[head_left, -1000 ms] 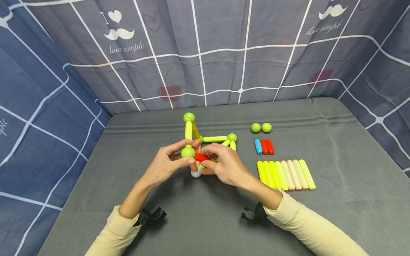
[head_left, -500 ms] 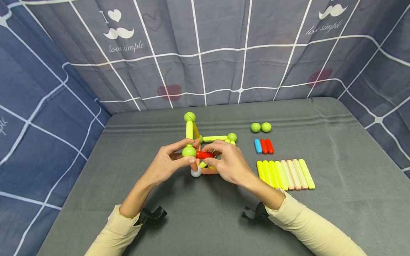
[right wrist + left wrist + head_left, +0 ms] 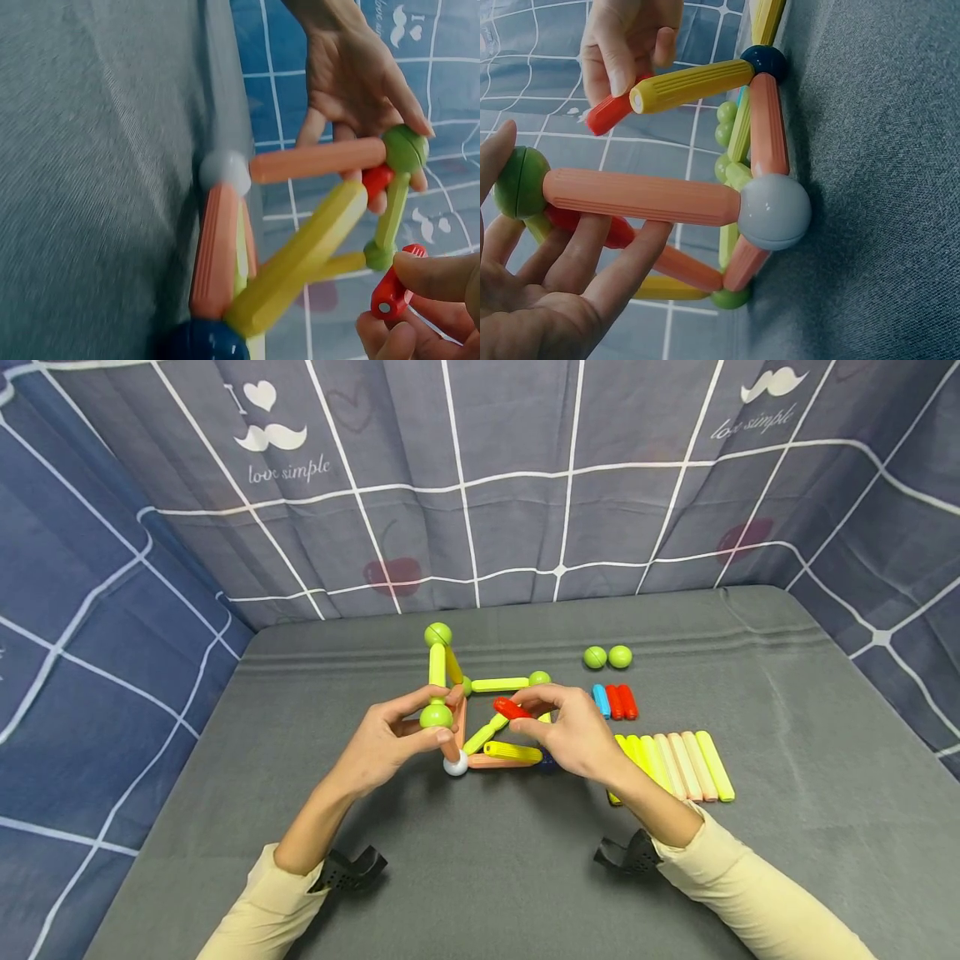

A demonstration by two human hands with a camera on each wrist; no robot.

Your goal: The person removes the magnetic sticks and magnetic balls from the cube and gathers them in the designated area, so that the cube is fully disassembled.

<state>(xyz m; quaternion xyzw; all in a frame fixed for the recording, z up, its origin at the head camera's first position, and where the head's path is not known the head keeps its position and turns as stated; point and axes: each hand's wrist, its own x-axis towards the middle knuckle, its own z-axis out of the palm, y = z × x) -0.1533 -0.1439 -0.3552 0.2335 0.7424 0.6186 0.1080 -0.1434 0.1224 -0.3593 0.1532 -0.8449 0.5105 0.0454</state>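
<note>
My left hand [image 3: 386, 739] grips a green ball [image 3: 436, 716] between thumb and fingers at the near left of a frame of rods and balls. An orange rod [image 3: 641, 196] runs from that ball down to a pale grey ball [image 3: 774, 211]. Behind it, by my left fingers, is a short red rod [image 3: 619, 232]. My right hand [image 3: 570, 731] pinches another short red rod [image 3: 512, 707] above the frame, apart from the green ball. Close to it, a yellow rod [image 3: 694, 85] slants up from a dark blue ball [image 3: 763, 63], its far end free.
Two green balls [image 3: 595, 657] lie at the back right. Before them are a blue short rod [image 3: 602, 701] and two red short rods [image 3: 621, 702]. A row of several yellow and pale orange rods [image 3: 675, 767] lies beyond my right wrist. Patterned curtains [image 3: 517, 477] surround the table.
My right hand has drawn the red rod away from the green ball, rightward and up, and tilted it. The yellow rod's free end now shows. My left hand keeps its hold on the ball.
</note>
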